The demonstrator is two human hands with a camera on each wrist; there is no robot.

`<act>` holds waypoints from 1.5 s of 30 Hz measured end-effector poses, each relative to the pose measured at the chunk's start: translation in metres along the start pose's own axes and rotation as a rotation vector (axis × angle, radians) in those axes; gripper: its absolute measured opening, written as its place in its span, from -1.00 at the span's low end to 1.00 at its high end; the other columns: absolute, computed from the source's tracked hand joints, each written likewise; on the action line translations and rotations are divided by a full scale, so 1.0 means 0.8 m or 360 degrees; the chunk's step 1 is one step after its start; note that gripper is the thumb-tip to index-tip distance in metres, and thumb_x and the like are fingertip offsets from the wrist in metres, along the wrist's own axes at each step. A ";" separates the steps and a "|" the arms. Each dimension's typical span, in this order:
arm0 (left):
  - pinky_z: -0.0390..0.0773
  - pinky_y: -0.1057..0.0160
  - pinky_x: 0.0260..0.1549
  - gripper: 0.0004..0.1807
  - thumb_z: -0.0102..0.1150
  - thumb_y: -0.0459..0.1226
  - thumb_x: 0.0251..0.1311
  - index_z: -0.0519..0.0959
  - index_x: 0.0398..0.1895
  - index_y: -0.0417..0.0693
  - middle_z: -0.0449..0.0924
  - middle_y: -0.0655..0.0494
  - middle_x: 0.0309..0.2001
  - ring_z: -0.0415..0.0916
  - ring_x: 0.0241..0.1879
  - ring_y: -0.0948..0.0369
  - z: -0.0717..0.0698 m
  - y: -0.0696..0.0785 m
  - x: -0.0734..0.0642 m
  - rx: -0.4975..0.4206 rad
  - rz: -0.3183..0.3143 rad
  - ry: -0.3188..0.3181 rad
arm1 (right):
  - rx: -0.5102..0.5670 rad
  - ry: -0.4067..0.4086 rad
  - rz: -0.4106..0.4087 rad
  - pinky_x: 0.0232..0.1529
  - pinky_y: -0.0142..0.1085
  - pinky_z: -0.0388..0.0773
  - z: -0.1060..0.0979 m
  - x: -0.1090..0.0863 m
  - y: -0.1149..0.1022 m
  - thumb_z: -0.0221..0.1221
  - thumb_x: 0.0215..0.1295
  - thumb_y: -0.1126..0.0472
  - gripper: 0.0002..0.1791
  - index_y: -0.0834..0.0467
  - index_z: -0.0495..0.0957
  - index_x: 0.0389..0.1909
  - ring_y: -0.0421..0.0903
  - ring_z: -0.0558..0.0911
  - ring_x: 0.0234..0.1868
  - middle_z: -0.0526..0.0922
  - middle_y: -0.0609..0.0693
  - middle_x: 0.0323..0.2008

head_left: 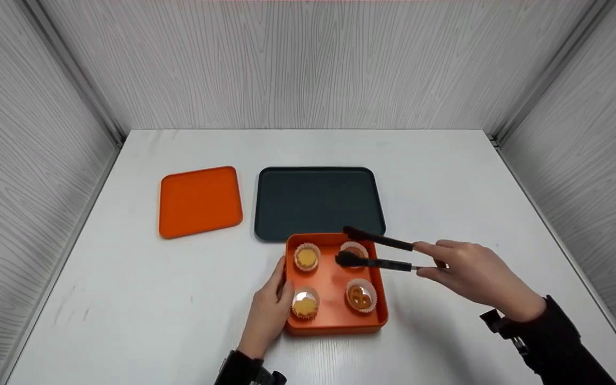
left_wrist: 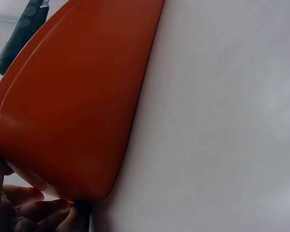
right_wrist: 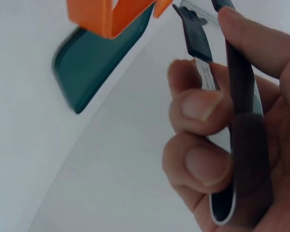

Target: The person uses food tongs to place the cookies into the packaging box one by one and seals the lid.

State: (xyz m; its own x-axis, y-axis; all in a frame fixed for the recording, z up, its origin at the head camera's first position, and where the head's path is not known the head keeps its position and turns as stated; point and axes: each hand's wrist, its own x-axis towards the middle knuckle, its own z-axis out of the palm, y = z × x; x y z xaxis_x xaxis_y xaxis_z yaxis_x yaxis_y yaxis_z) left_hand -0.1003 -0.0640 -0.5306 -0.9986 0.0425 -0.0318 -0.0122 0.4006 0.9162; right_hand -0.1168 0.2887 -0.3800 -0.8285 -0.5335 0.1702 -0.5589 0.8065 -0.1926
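Observation:
An orange box (head_left: 335, 330) stands on the white table, with small treats in paper cups inside. My left hand (head_left: 266, 315) grips its left wall; in the left wrist view the fingers (left_wrist: 26, 208) lie by the box's lower corner. With my right hand (head_left: 476, 274) I hold black-tipped tongs (head_left: 388, 264). Their arms are spread, and the tips hover over the back right cup (head_left: 356, 250), partly hiding it. At the front right sits a pretzel-shaped treat (head_left: 360, 297). Yellow treats fill the back left cup (head_left: 306, 258) and the front left cup (head_left: 305, 305).
A dark green tray (head_left: 316, 200) lies right behind the box. Farther left is a flat orange tray or lid (head_left: 201, 202), slightly turned. Grey wood-grain panels (head_left: 308, 64) enclose the table at the back and both sides.

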 end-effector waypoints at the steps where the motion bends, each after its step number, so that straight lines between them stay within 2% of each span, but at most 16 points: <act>1: 0.29 -0.04 0.44 -0.36 -0.03 -0.18 0.56 0.14 0.63 0.03 0.27 -0.04 0.52 0.24 0.49 0.06 0.000 0.000 0.000 -0.0005 -0.0009 -0.0003 | -0.0005 0.0050 0.0019 -0.56 -0.42 0.33 0.001 -0.002 0.004 0.46 0.20 0.15 -0.59 0.04 0.69 0.08 -0.37 0.33 -0.58 0.44 -0.30 -0.54; 7: 0.28 -0.04 0.44 -0.36 -0.04 -0.17 0.56 0.13 0.64 0.05 0.26 -0.03 0.53 0.23 0.49 0.06 0.000 -0.002 0.002 -0.0017 -0.0019 -0.0012 | 0.0008 0.0285 0.0151 -0.58 -0.41 0.28 0.011 -0.012 0.025 0.44 0.22 0.20 -0.65 0.02 0.65 0.02 -0.34 0.29 -0.59 0.40 -0.28 -0.55; 11: 0.27 -0.05 0.45 -0.36 -0.04 -0.17 0.56 0.13 0.64 0.06 0.25 -0.03 0.53 0.22 0.50 0.05 0.000 -0.003 0.003 -0.0015 -0.0043 -0.0021 | 0.0048 0.0343 0.0243 -0.56 -0.38 0.24 0.020 -0.015 0.033 0.39 0.28 0.23 -0.77 0.02 0.60 -0.10 -0.30 0.27 -0.58 0.36 -0.27 -0.58; 13: 0.28 -0.06 0.45 -0.36 -0.04 -0.17 0.56 0.13 0.64 0.07 0.25 -0.02 0.53 0.22 0.50 0.05 0.001 -0.004 0.003 -0.0010 -0.0050 -0.0023 | 0.0081 0.0346 0.0291 -0.55 -0.37 0.26 0.025 -0.015 0.038 0.36 0.29 0.27 -0.79 0.07 0.59 -0.09 -0.27 0.30 -0.56 0.41 -0.22 -0.57; 15: 0.28 -0.06 0.44 -0.36 -0.04 -0.17 0.56 0.13 0.64 0.08 0.25 -0.02 0.53 0.22 0.50 0.06 0.002 -0.003 0.003 -0.0011 -0.0052 -0.0025 | 0.0115 0.0340 0.0355 -0.53 -0.34 0.30 0.030 -0.015 0.043 0.32 0.31 0.31 -0.75 0.17 0.60 -0.02 -0.23 0.35 -0.55 0.48 -0.14 -0.54; 19: 0.28 -0.06 0.44 -0.37 -0.04 -0.18 0.56 0.13 0.63 0.06 0.25 -0.02 0.53 0.22 0.50 0.06 0.003 -0.003 0.003 -0.0012 -0.0047 -0.0021 | 0.0164 0.0301 0.0463 -0.45 -0.23 0.44 0.043 -0.013 0.054 0.25 0.35 0.33 -0.54 0.37 0.51 0.24 -0.13 0.48 -0.49 0.59 0.04 -0.41; 26: 0.28 -0.04 0.44 -0.36 -0.05 -0.17 0.56 0.13 0.63 0.03 0.25 0.00 0.53 0.22 0.51 0.08 0.003 -0.002 0.003 -0.0018 -0.0043 -0.0021 | 0.0233 0.0125 0.0627 -0.32 -0.04 0.50 0.061 -0.008 0.069 0.10 0.50 0.28 -0.41 0.52 0.25 0.40 0.00 0.49 -0.41 0.52 0.19 -0.30; 30: 0.28 -0.04 0.44 -0.36 -0.04 -0.18 0.56 0.13 0.63 0.02 0.25 -0.02 0.54 0.21 0.51 0.07 0.003 -0.002 0.003 -0.0016 -0.0044 -0.0022 | 0.0241 0.0061 0.0699 -0.27 0.07 0.53 0.071 -0.002 0.077 0.05 0.53 0.26 -0.39 0.55 0.16 0.41 0.08 0.52 -0.37 0.50 0.28 -0.26; 38: 0.27 -0.06 0.44 -0.36 -0.05 -0.18 0.56 0.13 0.64 0.04 0.24 -0.03 0.54 0.21 0.51 0.05 0.003 -0.002 0.004 -0.0014 -0.0081 -0.0035 | 0.0172 0.0016 0.0762 -0.21 0.23 0.56 0.090 0.011 0.088 0.05 0.54 0.28 -0.45 0.62 0.18 0.31 0.40 0.59 -0.24 0.51 0.50 -0.18; 41: 0.27 -0.06 0.44 -0.36 -0.05 -0.18 0.56 0.12 0.64 0.05 0.24 -0.02 0.54 0.21 0.51 0.05 0.003 -0.002 0.004 -0.0013 -0.0091 -0.0039 | 0.0149 0.0018 0.0770 -0.22 0.24 0.57 0.096 0.015 0.091 0.05 0.54 0.29 -0.46 0.64 0.19 0.28 0.44 0.59 -0.22 0.51 0.53 -0.18; 45: 0.27 -0.05 0.45 -0.36 -0.05 -0.18 0.56 0.12 0.64 0.05 0.23 -0.01 0.54 0.20 0.52 0.06 0.003 -0.001 0.004 -0.0017 -0.0081 -0.0038 | 0.0116 0.0071 0.0754 -0.31 0.23 0.57 0.104 0.017 0.095 0.05 0.52 0.32 -0.49 0.66 0.21 0.23 0.42 0.59 -0.31 0.51 0.52 -0.24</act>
State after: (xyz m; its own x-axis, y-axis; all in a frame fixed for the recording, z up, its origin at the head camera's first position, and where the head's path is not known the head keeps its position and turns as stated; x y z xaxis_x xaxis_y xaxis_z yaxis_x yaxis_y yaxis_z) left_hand -0.1034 -0.0623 -0.5324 -0.9951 0.0442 -0.0879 -0.0636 0.3929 0.9174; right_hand -0.1730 0.3215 -0.4728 -0.9912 -0.0991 0.0882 -0.1227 0.9374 -0.3258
